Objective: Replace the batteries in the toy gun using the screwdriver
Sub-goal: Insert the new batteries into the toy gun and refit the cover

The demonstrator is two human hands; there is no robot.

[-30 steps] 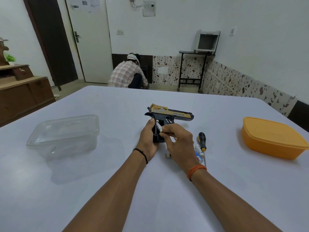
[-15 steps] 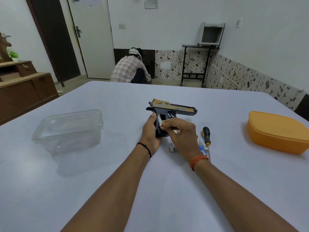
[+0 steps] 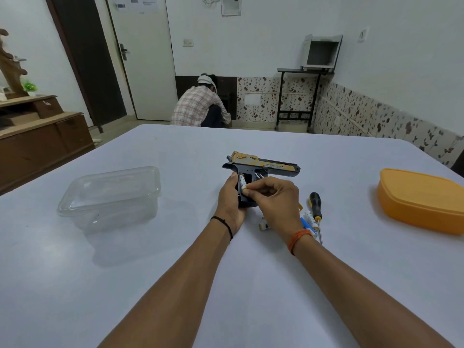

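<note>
- The black plastic toy gun with a gold slide lies on its side on the white table, near the middle, with the open battery bay in its grip facing up.
- The left hand curls around the grip and keeps it steady; the right hand pinches the near end of a small white cylindrical battery that sits in the bay.
- The gun looks light and stiff — I judge it will slide easily on the smooth top, so holding at the grip is right. The battery is small, hard and slippery; take it at the ends.
- The black-and-yellow handled screwdriver and loose batteries lie just beside the right wrist and may roll.
- A clear plastic tub on the left and an orange lidded box on the right stand well apart from the hands — there is open room all around, and the table edges are far.
</note>
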